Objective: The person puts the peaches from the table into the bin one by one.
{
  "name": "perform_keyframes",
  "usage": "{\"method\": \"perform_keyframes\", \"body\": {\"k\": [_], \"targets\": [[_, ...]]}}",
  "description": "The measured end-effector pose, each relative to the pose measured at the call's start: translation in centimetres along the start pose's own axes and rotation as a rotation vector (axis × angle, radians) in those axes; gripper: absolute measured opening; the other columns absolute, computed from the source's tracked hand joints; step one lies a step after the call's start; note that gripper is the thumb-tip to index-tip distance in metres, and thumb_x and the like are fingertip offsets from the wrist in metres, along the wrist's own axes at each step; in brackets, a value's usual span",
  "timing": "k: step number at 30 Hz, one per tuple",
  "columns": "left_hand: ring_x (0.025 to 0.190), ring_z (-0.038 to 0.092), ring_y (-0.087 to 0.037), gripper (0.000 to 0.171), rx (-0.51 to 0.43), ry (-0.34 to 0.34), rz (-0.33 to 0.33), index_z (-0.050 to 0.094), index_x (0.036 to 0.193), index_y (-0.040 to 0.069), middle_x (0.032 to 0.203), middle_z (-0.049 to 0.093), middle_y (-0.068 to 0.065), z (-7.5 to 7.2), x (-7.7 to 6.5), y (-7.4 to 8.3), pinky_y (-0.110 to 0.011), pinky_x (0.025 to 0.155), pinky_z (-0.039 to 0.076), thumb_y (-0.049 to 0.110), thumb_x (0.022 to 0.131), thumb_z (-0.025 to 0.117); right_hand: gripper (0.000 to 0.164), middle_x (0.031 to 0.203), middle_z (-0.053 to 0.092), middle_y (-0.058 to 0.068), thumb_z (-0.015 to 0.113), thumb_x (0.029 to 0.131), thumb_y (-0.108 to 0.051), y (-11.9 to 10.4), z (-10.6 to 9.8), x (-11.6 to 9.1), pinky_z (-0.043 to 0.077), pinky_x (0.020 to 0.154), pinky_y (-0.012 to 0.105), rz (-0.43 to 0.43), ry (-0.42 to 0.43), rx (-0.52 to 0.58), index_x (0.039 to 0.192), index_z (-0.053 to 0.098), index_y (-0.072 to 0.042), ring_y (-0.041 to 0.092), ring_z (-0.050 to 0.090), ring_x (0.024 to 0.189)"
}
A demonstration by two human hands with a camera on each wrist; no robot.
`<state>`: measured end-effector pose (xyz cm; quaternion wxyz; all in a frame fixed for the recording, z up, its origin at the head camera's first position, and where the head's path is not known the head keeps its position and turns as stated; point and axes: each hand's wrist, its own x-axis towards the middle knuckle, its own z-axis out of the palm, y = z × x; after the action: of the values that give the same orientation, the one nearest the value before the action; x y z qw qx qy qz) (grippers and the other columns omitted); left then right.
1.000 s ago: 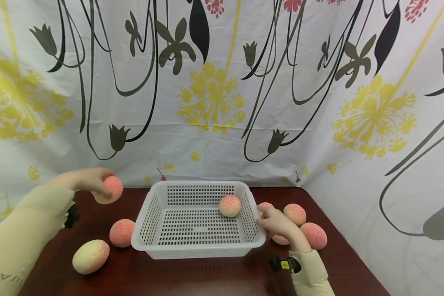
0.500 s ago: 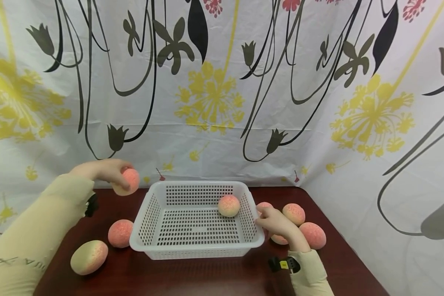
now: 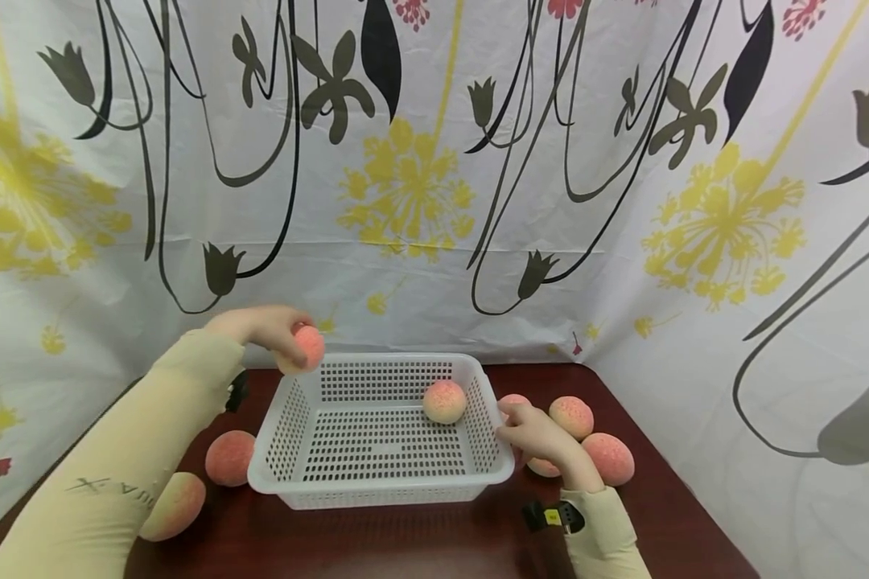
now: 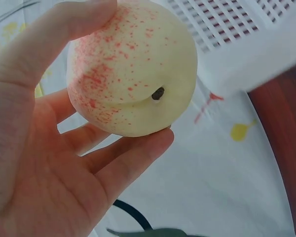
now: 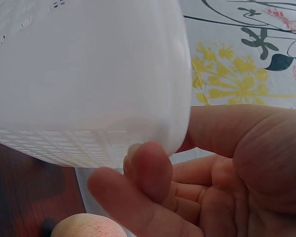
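Note:
My left hand [image 3: 271, 328] holds a pink and cream peach [image 3: 309, 346] above the left back corner of the white plastic basket [image 3: 376, 487]. In the left wrist view, thumb and fingers curl round the peach [image 4: 138, 74], whose dark stem pit shows. At the basket's right side, my right hand [image 3: 539, 434] grips the rim. Seen from the right wrist, its bent fingers [image 5: 150, 170] lie against the outside of the basket wall [image 5: 89, 64], and the thumb goes behind the edge. One peach [image 3: 445, 401] sits inside the basket, toward the right back.
Left of the basket lie a pink peach [image 3: 230, 458] and a paler peach [image 3: 177, 507], partly hidden by my left sleeve. Several peaches, among them a large pink one [image 3: 609, 459], cluster to the right on the dark red table [image 3: 376, 547]. A patterned cloth [image 3: 405, 281] hangs behind.
My left hand has carried its peach rightward from beyond the table's left side to over the basket's corner. The right hand has stayed on the basket rim.

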<state>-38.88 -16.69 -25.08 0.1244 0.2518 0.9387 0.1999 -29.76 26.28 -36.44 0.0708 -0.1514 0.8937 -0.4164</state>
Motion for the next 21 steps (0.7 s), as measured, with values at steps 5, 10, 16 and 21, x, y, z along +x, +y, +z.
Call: {"method": "perform_keyframes", "body": {"k": [5,10,16,21], "targets": [[0.092,0.056,-0.024,0.066,0.003,-0.025,-0.011,0.051,0.133,0.000,0.117,0.058,-0.013,0.3,1.2,1.2,-0.038,0.073,0.049,0.018,0.075,0.075,0.055,0.086,0.065,0.013,0.058,0.087,-0.005,-0.1,0.0,0.0,0.052,0.046,0.042,-0.007,-0.003,-0.002,0.137,0.043,0.010,0.021,0.063,0.059],[0.096,0.056,-0.024,0.065,0.029,-0.024,-0.030,0.052,0.135,0.004,0.122,0.056,-0.012,1.1,2.5,2.4,-0.038,0.075,0.049,0.021,0.076,0.075,0.058,0.086,0.065,0.014,0.057,0.086,-0.004,-0.2,-0.2,-0.2,0.052,0.046,0.041,-0.008,0.005,0.003,0.140,0.040,0.012,0.022,0.063,0.057],[0.093,0.055,-0.023,0.061,0.009,-0.026,-0.018,0.055,0.130,0.006,0.116,0.058,-0.009,2.9,4.1,3.2,-0.039,0.076,0.049,0.014,0.073,0.073,0.050,0.084,0.063,0.013,0.057,0.089,-0.005,-0.1,-0.1,-0.1,0.052,0.046,0.039,-0.015,0.009,0.012,0.134,0.046,0.010,0.022,0.062,0.055],[0.090,0.056,-0.022,0.058,-0.005,-0.027,-0.008,0.057,0.128,0.008,0.111,0.059,-0.006,4.4,5.1,3.4,-0.039,0.075,0.050,0.013,0.072,0.072,0.046,0.081,0.061,0.010,0.059,0.090,-0.007,0.1,0.0,0.0,0.053,0.048,0.042,0.004,0.006,0.000,0.133,0.050,0.006,0.020,0.059,0.052]]}}
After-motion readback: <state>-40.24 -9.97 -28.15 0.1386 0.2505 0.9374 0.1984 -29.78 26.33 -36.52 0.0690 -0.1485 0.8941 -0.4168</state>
